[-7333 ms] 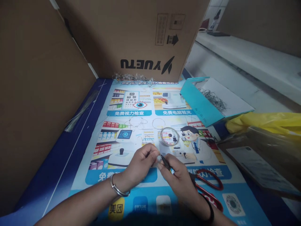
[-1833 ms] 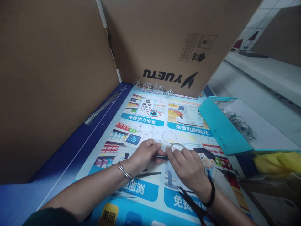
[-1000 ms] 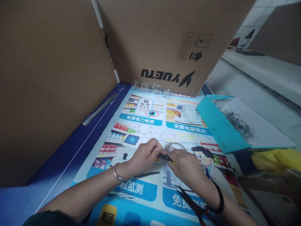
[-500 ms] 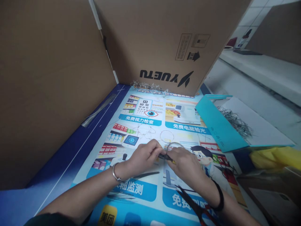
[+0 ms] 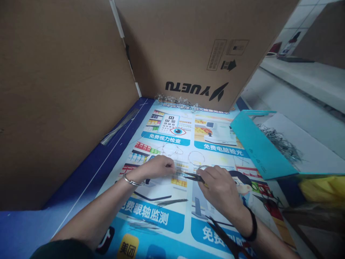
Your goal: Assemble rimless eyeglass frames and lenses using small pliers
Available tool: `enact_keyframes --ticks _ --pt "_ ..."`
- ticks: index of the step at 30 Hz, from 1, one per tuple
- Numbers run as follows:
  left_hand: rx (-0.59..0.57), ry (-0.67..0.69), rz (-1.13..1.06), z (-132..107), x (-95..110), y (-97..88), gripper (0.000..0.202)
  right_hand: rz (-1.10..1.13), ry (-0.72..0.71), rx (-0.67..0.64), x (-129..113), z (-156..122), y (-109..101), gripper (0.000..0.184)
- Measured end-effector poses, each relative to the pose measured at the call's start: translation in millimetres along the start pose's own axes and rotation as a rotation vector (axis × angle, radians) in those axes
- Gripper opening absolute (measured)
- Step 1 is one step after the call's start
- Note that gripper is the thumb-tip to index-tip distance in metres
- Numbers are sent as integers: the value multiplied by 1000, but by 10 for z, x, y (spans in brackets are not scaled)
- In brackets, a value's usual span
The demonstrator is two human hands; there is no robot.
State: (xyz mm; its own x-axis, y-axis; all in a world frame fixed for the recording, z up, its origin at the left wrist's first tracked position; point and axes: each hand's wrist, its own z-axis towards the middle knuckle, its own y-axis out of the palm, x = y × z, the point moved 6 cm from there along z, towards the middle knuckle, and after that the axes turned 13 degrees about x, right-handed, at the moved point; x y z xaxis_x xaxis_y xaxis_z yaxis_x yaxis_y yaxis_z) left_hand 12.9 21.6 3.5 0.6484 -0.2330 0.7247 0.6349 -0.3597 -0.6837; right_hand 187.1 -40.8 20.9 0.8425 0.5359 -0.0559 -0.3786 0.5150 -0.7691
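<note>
My right hand (image 5: 219,185) grips small pliers (image 5: 193,176) with dark jaws and a bit of yellow on the handle. The jaws point left, towards my left hand (image 5: 161,167). Its fingers are pinched together at the jaw tips' level, a short gap away; what they hold is too fine to make out. By my right fingers a thin ring (image 5: 202,167) curves up. Dark-bladed scissors (image 5: 221,233) with red handles lie under my right forearm. Loose thin wire lengths (image 5: 172,202) rest on the printed poster (image 5: 188,201) between my forearms.
Cardboard walls (image 5: 188,43) stand at the back and left. Clear-looking small pieces (image 5: 176,100) line the back wall's foot. At right, a turquoise box (image 5: 258,151) holds a tangle of cut wire (image 5: 281,144). Wire circles (image 5: 196,158) lie beyond my hands; wire strands (image 5: 120,127) lie at left.
My hands, close together before, have come apart: the left has moved left, away from the plier jaws, which now show more clearly. The view has shifted slightly.
</note>
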Motion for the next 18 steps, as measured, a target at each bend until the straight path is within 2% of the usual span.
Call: enact_keyframes --ticks 2,4,7,11,13,15,18 --pt "-20 0 68 -15 23 55 17 8 -15 -5 -9 -5 15 18" --pt "31 -12 117 -17 13 -6 14 15 -31 6 -17 -10 18 19" --pt "119 -27 169 -23 -63 -272 29 33 -46 29 -27 -15 12 19" --pt "265 -87 468 -47 -259 -769 18 56 -51 48 -33 -21 7 19" --pt "313 -121 613 -50 -357 -914 21 60 -59 51 -35 -25 11 19" --pt "268 -142 687 -31 -450 -908 20 62 -76 51 -40 -31 20 19" --pt "172 -135 735 18 -532 -765 17 59 -100 52 -43 -38 33 19"
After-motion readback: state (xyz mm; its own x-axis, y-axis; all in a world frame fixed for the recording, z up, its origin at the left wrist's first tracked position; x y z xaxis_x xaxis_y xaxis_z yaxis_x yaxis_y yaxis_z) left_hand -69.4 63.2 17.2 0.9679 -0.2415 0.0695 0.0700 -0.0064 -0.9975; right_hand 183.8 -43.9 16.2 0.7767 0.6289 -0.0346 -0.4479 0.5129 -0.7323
